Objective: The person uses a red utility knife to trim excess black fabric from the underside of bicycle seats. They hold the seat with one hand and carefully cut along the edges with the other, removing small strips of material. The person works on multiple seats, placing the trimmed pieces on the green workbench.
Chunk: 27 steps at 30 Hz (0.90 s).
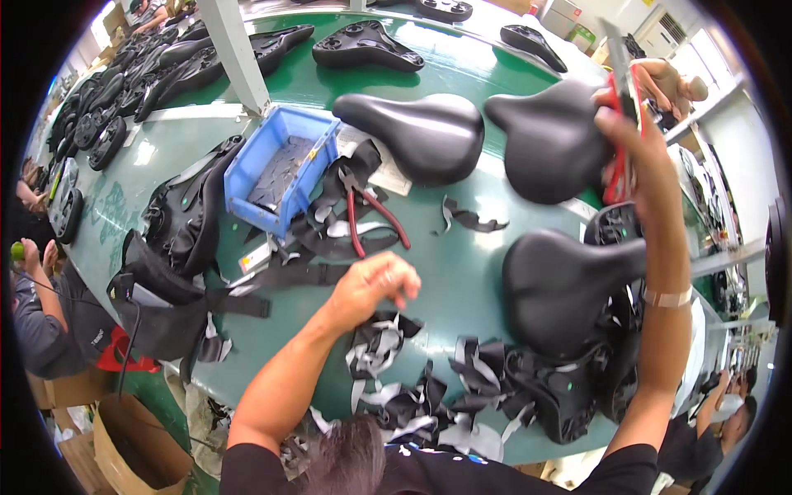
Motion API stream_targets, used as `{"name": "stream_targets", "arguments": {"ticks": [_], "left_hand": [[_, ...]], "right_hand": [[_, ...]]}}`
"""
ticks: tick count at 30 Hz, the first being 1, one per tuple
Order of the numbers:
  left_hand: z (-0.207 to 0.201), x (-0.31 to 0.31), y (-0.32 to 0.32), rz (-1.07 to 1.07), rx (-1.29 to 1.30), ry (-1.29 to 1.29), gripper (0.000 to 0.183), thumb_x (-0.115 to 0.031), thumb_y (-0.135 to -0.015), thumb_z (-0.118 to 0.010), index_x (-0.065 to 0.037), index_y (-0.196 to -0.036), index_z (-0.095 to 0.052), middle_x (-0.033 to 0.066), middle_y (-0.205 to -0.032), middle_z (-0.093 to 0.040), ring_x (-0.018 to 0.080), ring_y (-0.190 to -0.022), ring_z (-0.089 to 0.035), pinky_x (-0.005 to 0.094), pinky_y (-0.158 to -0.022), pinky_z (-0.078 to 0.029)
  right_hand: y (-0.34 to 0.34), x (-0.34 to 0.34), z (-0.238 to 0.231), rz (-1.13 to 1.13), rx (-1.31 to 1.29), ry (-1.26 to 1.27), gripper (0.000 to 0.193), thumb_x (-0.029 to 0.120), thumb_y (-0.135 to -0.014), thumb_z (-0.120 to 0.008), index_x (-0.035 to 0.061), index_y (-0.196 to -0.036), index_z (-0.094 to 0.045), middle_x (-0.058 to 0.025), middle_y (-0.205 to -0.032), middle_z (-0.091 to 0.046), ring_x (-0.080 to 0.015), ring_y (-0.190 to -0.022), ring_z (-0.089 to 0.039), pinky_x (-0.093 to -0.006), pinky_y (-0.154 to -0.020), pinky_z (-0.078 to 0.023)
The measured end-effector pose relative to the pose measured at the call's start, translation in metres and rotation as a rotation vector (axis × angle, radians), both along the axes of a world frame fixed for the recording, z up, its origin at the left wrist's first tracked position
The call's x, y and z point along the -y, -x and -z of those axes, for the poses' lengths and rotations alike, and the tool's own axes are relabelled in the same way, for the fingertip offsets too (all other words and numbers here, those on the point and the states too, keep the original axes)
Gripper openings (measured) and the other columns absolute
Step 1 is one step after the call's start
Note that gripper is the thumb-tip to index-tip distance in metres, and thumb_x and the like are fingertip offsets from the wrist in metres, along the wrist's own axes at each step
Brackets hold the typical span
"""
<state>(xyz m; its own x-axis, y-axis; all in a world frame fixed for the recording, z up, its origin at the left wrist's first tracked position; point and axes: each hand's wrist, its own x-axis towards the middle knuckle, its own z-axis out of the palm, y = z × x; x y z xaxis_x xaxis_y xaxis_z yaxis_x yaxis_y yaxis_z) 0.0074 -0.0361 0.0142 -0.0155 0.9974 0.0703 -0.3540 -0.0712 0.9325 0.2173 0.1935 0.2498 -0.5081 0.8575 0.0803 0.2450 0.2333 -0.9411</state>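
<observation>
Dark hair [342, 462] lies nearest the camera. Right hand [645, 153] grasps a blurred red-and-metal tool [631, 99], raised by a smooth black padded saddle [549, 148] on the green bench [462, 280]; left hand [375, 289] hangs half-curled, grip seemingly released. Step: apparently tool handling; next move likely calls for clearance from the saddle. White-and-orange label [254, 259] illegible.

The tool [629, 87], red and dark grey, is long and narrow; it runs roughly top to bottom in view, held in the right hand [649, 153]; blur smears its finer parts.
</observation>
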Motion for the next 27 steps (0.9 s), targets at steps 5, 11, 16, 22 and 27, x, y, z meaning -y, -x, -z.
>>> {"name": "stream_targets", "arguments": {"ticks": [5,11,16,22,27], "left_hand": [[-0.023,0.004,-0.003,0.114,0.604,0.193,0.065,-0.058,-0.094,-0.043,-0.004,-0.130,-0.044,0.0133,-0.117,-0.058,0.0234,-0.110,-0.058,0.0393,-0.094,-0.048],[-0.042,0.055,-0.019,-0.094,0.074,0.374,0.077,-0.038,-0.080,-0.072,0.003,-0.135,-0.036,0.0142,-0.121,-0.053,0.0187,-0.105,-0.057,0.0313,-0.092,-0.047],[-0.068,0.063,-0.025,-0.106,-0.023,0.352,0.065,-0.032,-0.077,-0.073,0.004,-0.125,-0.047,0.0088,-0.108,-0.057,0.0134,-0.090,-0.058,0.0263,-0.080,-0.049],[-0.094,0.038,-0.029,-0.044,-0.340,0.331,0.053,-0.032,-0.076,-0.072,0.002,-0.113,-0.055,0.0076,-0.096,-0.061,0.0125,-0.082,-0.057,0.0269,-0.077,-0.048],[-0.084,0.052,-0.021,-0.149,-0.361,0.370,0.043,-0.028,-0.078,-0.068,0.002,-0.107,-0.059,0.0060,-0.091,-0.062,0.0110,-0.080,-0.056,0.0267,-0.074,-0.047]], "right_hand": [[-0.023,0.204,0.067,-0.612,0.473,-0.915,0.036,0.012,-0.061,-0.071,0.0211,-0.095,-0.070,-0.0057,-0.075,-0.039,-0.0223,-0.063,-0.051,-0.0333,-0.051,-0.046],[-0.083,0.264,0.141,-0.655,0.255,-0.341,0.053,0.014,-0.065,-0.079,0.0094,-0.115,-0.060,-0.0088,-0.101,-0.062,-0.0219,-0.077,-0.064,-0.0306,-0.063,-0.054],[-0.127,0.246,0.151,-0.189,0.284,-0.600,0.061,0.011,-0.073,-0.077,0.0088,-0.130,-0.053,-0.0144,-0.102,-0.066,-0.0267,-0.073,-0.065,-0.0325,-0.065,-0.053],[-0.109,0.203,0.130,-0.541,0.600,-0.896,0.064,0.009,-0.077,-0.066,0.0170,-0.137,-0.046,-0.0077,-0.074,-0.052,-0.0234,-0.052,-0.053,-0.0347,-0.046,-0.045],[-0.126,0.251,0.155,-0.438,0.856,-0.577,0.063,0.013,-0.085,-0.065,0.0109,-0.142,-0.038,-0.0152,-0.079,-0.057,-0.0319,-0.059,-0.058,-0.0405,-0.051,-0.046]]}}
